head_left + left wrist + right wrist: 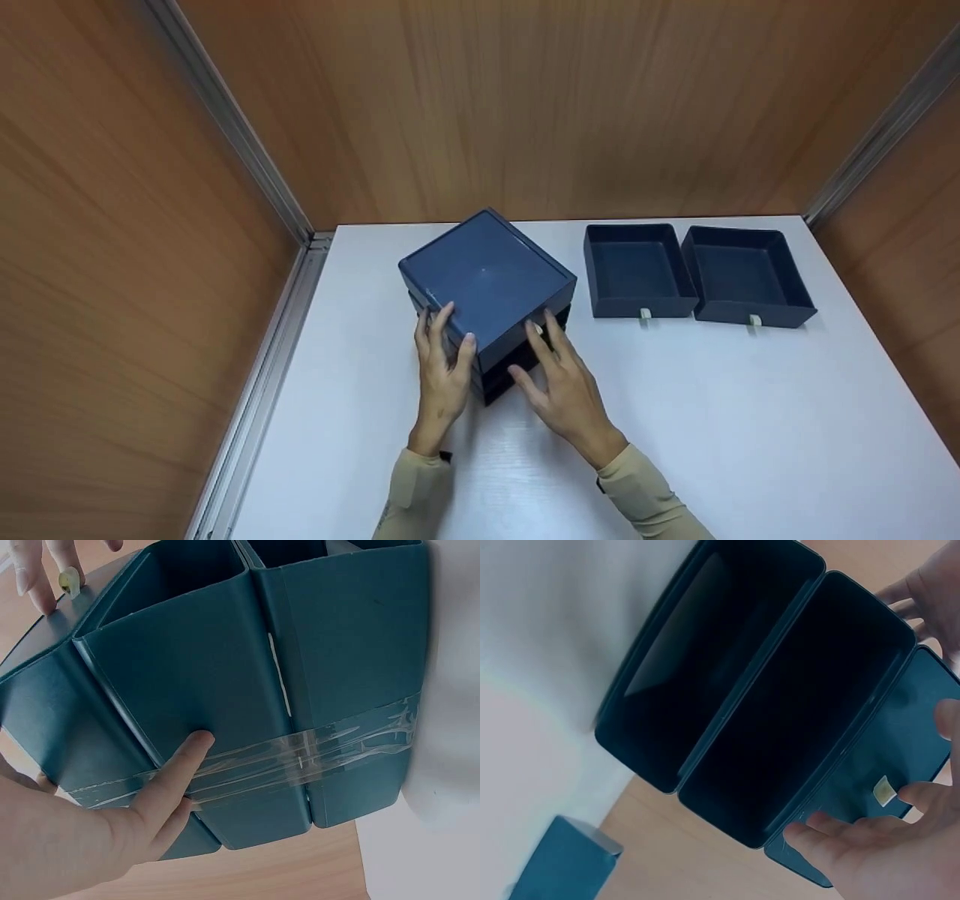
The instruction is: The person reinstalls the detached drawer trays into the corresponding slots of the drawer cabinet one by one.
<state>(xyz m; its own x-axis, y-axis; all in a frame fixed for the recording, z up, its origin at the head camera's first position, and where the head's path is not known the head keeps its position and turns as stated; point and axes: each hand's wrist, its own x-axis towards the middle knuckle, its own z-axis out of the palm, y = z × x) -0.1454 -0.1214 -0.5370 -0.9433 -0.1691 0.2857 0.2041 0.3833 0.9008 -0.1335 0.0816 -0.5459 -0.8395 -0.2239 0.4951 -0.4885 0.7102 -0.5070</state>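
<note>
A dark blue stack of three drawer units (487, 277), bound with clear tape (300, 754), stands turned cornerwise on the table. Its top level has a drawer front (904, 742) in place with a small pale pull tab (885, 791). Below it, the two lower compartments (780, 705) are hollow. My left hand (444, 375) rests along the left side of the stack, fingers extended over the side wall and tape. At the front, my right hand (562, 382) touches the top drawer front with extended fingertips beside the tab, its thumb held apart.
Two open drawers (641, 309) (754, 313) with pale tabs sit side by side on the white table (750, 420), right of the stack. Wooden panels (562, 112) rise behind and at both sides. A metal rail (259, 405) borders the table's left edge.
</note>
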